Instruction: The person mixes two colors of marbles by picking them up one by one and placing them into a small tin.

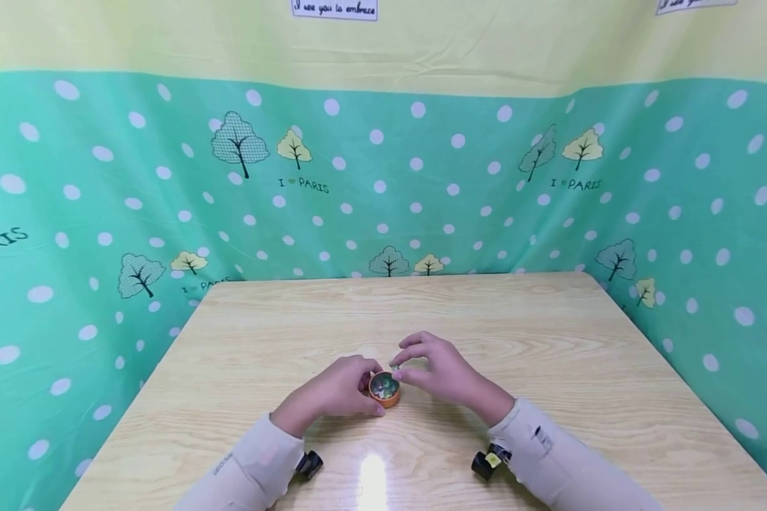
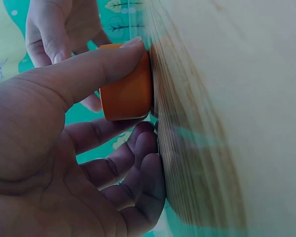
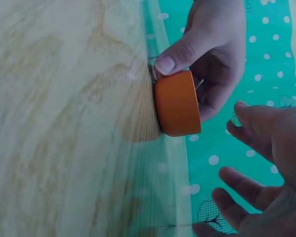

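A small round orange bowl (image 1: 384,389) stands upright on the wooden table, with shiny dark and green glassy pieces inside. My left hand (image 1: 341,388) grips it from the left, thumb on the near side and index finger behind; in the left wrist view the thumb lies along the orange wall, and the other fingers curl near the tabletop. Just above the bowl's right rim, my right hand (image 1: 439,369) pinches a small clear, greenish glassy piece (image 3: 236,120), like a marble, between thumb and index finger. Its other fingers are spread. Finger and thumb partly cover the piece.
The light wooden table (image 1: 486,312) reaches back to a green dotted curtain (image 1: 422,213) that hangs behind and on both sides. Black wrist cameras sit under the left sleeve (image 1: 256,454) and right sleeve (image 1: 550,447). Light reflects off the table's near part.
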Available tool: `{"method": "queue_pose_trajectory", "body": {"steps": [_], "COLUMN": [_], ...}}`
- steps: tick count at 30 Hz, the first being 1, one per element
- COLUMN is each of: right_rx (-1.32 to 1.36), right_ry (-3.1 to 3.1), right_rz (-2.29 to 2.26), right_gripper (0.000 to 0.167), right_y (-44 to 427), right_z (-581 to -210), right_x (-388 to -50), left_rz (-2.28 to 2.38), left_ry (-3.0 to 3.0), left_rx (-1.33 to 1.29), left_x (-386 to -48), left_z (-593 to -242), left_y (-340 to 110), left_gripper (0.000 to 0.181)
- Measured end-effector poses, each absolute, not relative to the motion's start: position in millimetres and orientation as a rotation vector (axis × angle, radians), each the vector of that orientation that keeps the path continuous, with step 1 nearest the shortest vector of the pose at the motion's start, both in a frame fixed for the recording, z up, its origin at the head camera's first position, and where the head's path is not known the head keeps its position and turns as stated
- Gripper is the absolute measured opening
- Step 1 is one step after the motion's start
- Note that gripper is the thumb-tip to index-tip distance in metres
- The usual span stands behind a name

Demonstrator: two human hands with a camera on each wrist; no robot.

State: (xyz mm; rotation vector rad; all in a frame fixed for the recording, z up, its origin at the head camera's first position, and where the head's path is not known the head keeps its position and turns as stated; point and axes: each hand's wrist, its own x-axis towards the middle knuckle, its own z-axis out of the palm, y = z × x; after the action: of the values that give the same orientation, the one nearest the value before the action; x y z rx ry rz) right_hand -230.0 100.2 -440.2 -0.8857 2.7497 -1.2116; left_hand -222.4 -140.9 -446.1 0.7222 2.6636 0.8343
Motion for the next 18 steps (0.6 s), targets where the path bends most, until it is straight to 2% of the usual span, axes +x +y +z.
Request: {"method": "queue_pose_trajectory", "body": {"steps": [18], "right_rx": [-0.895], "right_ry": [2.733], "right_rz": [-1.171], "right_gripper": [0.013], "right_y": [98.9], "right_z": [-445.7], "right_x": [-232.6], "left_rz": [0.841], "left_ry": [2.631], "left_rx": [0.718], "left_x": [-225.7], "left_z": [-442.6], "left_y": [-141.2], "left_gripper": [0.052]}}
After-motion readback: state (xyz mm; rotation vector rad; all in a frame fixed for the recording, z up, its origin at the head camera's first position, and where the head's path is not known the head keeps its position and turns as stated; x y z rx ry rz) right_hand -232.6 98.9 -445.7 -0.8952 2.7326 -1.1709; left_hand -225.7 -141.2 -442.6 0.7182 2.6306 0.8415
